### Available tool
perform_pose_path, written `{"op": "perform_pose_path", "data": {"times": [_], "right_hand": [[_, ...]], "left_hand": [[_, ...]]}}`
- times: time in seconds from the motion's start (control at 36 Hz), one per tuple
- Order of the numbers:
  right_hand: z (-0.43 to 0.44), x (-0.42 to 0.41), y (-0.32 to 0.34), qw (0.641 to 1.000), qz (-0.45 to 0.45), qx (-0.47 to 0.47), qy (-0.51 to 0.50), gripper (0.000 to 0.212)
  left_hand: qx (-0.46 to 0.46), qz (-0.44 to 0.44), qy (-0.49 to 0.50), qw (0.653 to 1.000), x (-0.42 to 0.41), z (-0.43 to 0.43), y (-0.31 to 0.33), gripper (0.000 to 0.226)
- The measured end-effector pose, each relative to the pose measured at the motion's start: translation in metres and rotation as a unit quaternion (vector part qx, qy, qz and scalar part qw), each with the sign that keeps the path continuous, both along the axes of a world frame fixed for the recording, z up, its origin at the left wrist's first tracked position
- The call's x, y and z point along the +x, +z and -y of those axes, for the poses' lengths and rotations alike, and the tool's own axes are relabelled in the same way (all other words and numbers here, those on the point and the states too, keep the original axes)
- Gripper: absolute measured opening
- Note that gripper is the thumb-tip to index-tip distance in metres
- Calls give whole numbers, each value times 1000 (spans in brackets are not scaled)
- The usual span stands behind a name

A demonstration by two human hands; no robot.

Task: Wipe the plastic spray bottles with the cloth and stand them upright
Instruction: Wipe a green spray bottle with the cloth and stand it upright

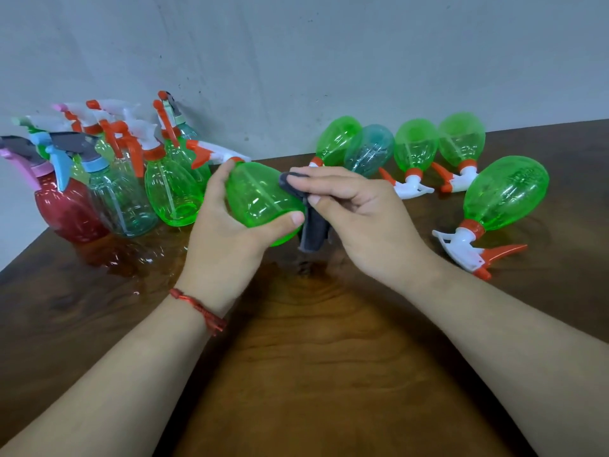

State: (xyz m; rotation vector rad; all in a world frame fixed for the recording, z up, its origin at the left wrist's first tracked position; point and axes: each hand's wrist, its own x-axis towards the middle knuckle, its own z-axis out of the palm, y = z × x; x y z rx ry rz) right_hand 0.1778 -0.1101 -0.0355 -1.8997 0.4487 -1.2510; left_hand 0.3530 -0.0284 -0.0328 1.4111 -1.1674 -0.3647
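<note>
While the left hand [224, 225] is gripping the green spray bottle [260, 199] above the table [313, 341], the right hand [359, 212] is pressing a dark cloth [311, 225] on it.

The bottle is lying tilted between the two hands, its long axis running from the base, near the left thumb, up and away to the orange-and-white spray head [214, 155] beyond the left fingers. The left hand is curling around the body; the right fingers are closing together and pinching the cloth against the bottle's right side. The cloth is hiding part of that side, and its lower end is hanging under the right palm. The plastic is looking clear, bright green and glossy. Beyond the left hand, upright bottles [108, 179] are standing; beyond the right hand, lying bottles [461, 150] are waiting.
</note>
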Motion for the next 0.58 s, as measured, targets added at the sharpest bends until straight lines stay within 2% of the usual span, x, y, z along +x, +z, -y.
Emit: {"op": "perform_pose_path", "data": {"times": [0.11, 0.22, 0.28, 0.36, 0.47, 0.58], "right_hand": [[-3, -1, -3, 995, -49, -82, -17, 34], [0, 0, -4, 996, -56, -63, -34, 35], [2, 0, -2, 998, -39, -12, -39, 34], [7, -3, 5, 990, 35, 135, 3, 33], [8, -7, 10, 948, 109, 287, 83, 32], [4, -7, 16, 921, 138, 339, 130, 33]], "left_hand": [[30, 52, 35, 998, -5, -2, -4, 118], [43, 133, 2, 990, -7, -3, -9, 124], [46, 162, -36, 985, -8, -4, -9, 126], [39, 163, -123, 978, -14, -5, -11, 123], [6, 51, -195, 979, -19, -11, -3, 115], [-17, -3, -219, 976, -16, -12, 0, 110]]}}
